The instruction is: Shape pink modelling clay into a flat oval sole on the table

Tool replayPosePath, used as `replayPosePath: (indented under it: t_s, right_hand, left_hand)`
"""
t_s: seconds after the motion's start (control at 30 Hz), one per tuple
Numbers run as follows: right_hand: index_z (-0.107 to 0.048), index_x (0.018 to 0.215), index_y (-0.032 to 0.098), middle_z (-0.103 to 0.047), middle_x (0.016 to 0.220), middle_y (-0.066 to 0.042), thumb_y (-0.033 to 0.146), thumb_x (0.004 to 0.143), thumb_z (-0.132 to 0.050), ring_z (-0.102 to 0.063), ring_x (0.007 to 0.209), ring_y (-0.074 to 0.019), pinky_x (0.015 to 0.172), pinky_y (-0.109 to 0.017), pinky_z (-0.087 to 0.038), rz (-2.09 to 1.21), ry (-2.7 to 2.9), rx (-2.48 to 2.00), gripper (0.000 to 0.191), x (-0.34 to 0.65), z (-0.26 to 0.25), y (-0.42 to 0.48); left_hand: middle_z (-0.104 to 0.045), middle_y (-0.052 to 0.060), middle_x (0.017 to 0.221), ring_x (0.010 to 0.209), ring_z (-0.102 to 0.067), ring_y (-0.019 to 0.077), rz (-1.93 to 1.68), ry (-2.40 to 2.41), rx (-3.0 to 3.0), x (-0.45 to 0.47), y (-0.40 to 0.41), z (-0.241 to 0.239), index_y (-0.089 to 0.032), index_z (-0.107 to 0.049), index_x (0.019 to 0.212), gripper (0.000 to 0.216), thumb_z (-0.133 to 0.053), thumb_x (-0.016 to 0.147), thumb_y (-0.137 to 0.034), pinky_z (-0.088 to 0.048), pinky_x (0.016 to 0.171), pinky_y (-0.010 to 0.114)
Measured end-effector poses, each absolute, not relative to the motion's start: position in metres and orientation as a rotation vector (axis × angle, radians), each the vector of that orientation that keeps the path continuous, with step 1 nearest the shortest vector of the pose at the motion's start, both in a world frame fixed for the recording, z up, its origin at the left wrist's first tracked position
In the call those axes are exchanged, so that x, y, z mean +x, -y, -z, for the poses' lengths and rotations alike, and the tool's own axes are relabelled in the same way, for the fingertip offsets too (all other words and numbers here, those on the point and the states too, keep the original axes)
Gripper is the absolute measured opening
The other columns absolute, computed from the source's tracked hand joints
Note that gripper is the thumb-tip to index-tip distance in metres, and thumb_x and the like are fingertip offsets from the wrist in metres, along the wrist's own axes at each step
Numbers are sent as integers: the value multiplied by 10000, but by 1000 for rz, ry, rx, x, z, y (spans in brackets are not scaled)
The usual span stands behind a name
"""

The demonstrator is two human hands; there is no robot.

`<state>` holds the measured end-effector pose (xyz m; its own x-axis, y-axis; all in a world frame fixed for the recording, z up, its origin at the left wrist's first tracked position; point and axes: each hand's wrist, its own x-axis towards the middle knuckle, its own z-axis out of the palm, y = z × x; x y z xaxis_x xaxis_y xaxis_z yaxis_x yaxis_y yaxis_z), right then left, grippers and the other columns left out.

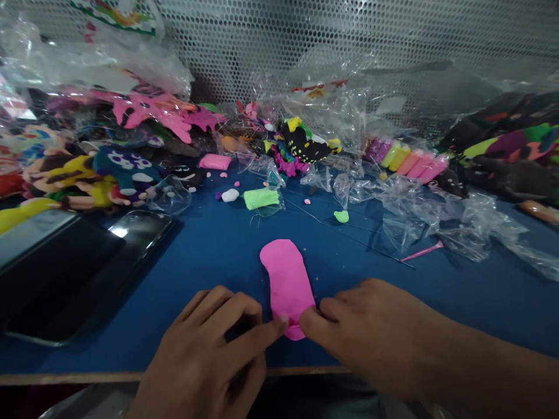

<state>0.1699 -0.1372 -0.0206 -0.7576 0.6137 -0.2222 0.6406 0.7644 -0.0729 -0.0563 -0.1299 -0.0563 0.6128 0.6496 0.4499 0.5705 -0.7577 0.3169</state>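
Note:
A flat, elongated sheet of pink modelling clay (289, 273) lies on the blue tabletop in front of me. Its near end is folded over into a small lip. My left hand (218, 343) pinches the near left edge of the sheet, its other fingers bent above the table. On the near right edge, my right hand (367, 331) grips the fold with the thumb against the clay and the fingers curled. The undersides of both hands' fingers are hidden.
Two dark-screened devices, one a phone (135, 233), lie at left. Beyond the sheet are a green clay piece (261, 199), a white lump (230, 195), thin wires and a pink stick (423, 251). Clear wrappers (406, 215), clay packs (408, 160) and colourful figures line the back.

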Motion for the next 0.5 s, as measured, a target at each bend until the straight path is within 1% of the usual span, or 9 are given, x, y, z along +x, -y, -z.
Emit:
replayPosePath:
  t_s: [0.13,0.3,0.4,0.5]
  right_hand:
    - [-521,976,212,-623,697,4,158,813,-535,-489,513,-127,476,-307,-138,204,-2801,1011,172,179,27,140]
    - [-523,984,221,-596,683,11,155,805,-534,-458,508,-132,485,-313,-135,233,-2796,1019,191,182,30,140]
    - [-526,997,216,-599,702,4,141,786,-539,-455,522,-133,495,-313,-151,261,-2789,998,224,184,29,140]
    - [-528,984,218,-594,709,3,135,812,-511,-448,535,-134,506,-311,-168,290,-2806,1032,193,191,28,141]
  left_hand:
    - [-619,4,849,757,-512,144,-821,-1010,2726,-59,130,60,-313,-690,1051,375,-495,816,-96,-395,657,268]
    - [-633,-1,875,798,-518,149,-844,-973,2710,-60,132,65,-298,-680,1069,360,-491,833,-105,-403,707,284]
    - [-634,2,873,786,-517,145,-829,-990,2712,-60,132,64,-280,-671,1087,356,-487,839,-102,-401,698,279]
    - [-630,3,871,772,-516,142,-811,-1014,2729,-59,132,64,-277,-672,1076,355,-489,835,-93,-398,694,276]
